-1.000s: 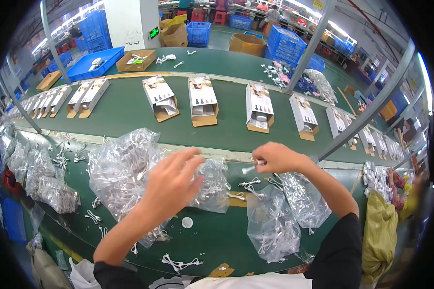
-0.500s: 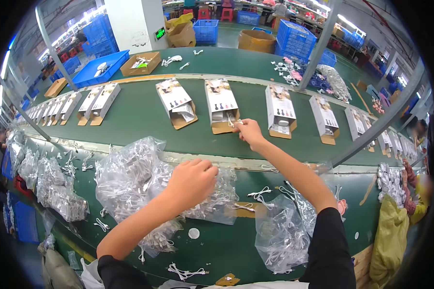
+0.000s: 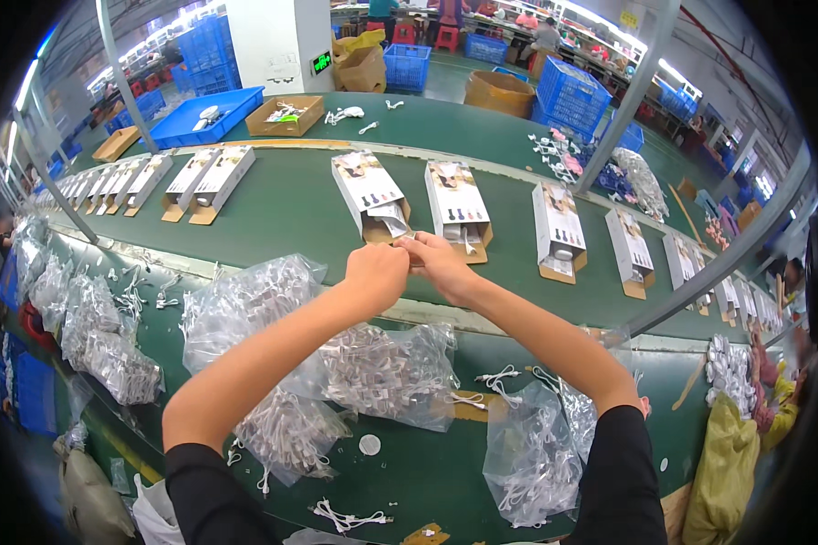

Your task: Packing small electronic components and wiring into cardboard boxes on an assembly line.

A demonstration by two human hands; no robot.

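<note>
Green conveyor belt [image 3: 282, 204]: left hand [image 3: 377, 272] and right hand [image 3: 436, 259] pinch a small white bundled cable [image 3: 407, 238]; best kept aligned with the open white cardboard box [image 3: 371, 193]

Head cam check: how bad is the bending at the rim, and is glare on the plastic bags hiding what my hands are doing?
Head view: strong fisheye, the green belt and metal posts bow near the black rim. Even overhead light, soft shadows. The clear bags glint but hide nothing at the hands. Left hand and right hand are sharp at centre, meeting by an open carton; what they pinch is too small to tell.
</note>
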